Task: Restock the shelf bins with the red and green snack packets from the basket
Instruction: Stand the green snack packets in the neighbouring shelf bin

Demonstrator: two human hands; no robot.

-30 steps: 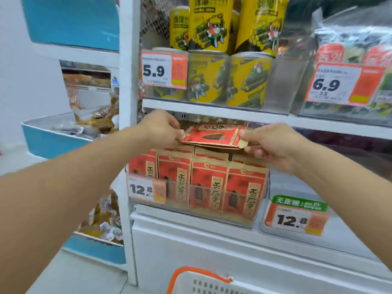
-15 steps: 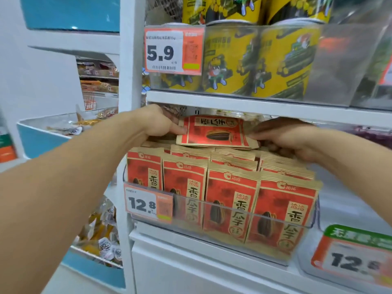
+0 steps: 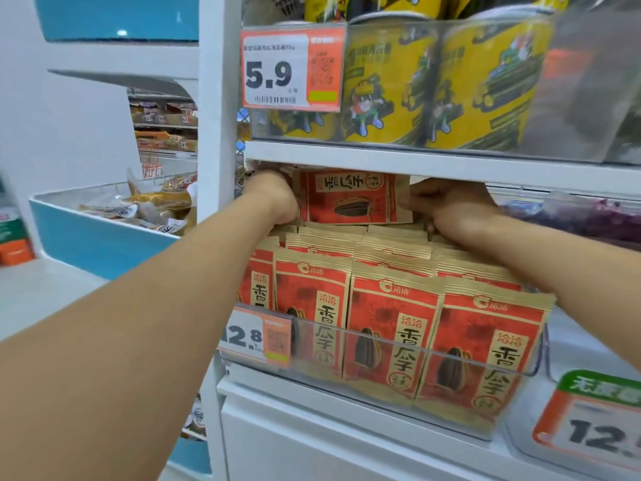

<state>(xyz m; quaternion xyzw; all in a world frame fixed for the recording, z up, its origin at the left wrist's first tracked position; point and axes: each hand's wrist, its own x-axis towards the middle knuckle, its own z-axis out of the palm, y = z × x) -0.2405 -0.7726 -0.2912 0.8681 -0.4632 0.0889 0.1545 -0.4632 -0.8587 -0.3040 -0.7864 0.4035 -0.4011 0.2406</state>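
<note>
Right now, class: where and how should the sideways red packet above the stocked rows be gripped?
By its two short ends, one from each side. The packet lies sideways over the rows, under the shelf, so top access is tight. The left hand and right hand are at those ends.

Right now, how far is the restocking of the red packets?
Done: the clear bin already holds rows of upright red packets. In hand: both hands hold one red packet sideways above the back rows. Left: seating it; no green packets or basket visible.
</note>
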